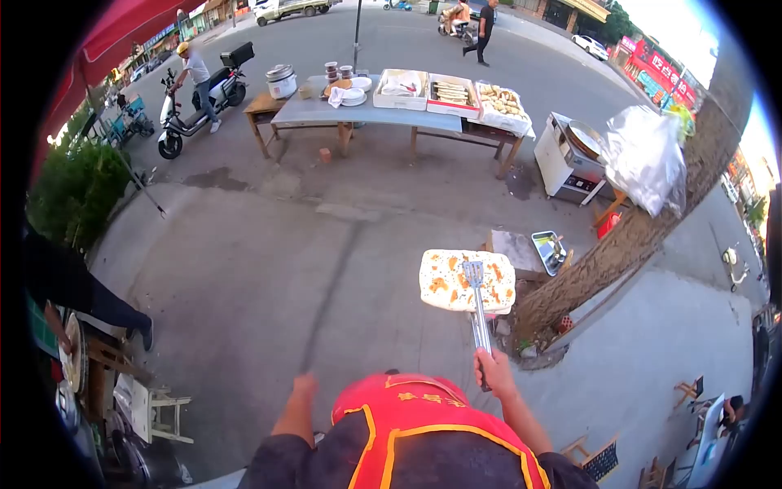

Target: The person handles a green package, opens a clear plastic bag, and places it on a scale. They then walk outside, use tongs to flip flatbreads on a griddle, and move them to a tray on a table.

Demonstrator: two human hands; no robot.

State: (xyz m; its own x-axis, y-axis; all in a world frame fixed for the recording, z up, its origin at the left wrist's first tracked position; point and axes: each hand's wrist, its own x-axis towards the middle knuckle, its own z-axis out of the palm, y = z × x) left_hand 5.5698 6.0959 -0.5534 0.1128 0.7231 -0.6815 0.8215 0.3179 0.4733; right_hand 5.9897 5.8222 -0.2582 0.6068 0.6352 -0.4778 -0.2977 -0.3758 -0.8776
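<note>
My right hand (494, 372) is closed around the dark handle of metal tongs (481, 322) with a slotted flat head. The tongs grip a rectangular white flatbread (444, 281) with orange-brown spots, held out in front of me above the pavement. The slotted head lies over the bread's top, and the lower arm of the tongs mostly hides beneath it. My left hand (305, 386) hangs low beside the red apron (423, 395), away from the bread; its fingers are too indistinct to make out.
Ahead, a long table (383, 116) bears a steel pot (281, 80), plates and trays of baked goods (453, 92). Right of it stand a griddle machine (566, 159), a tree trunk (615, 254) and a metal tray (548, 251). A person with a scooter (199, 106) is at left.
</note>
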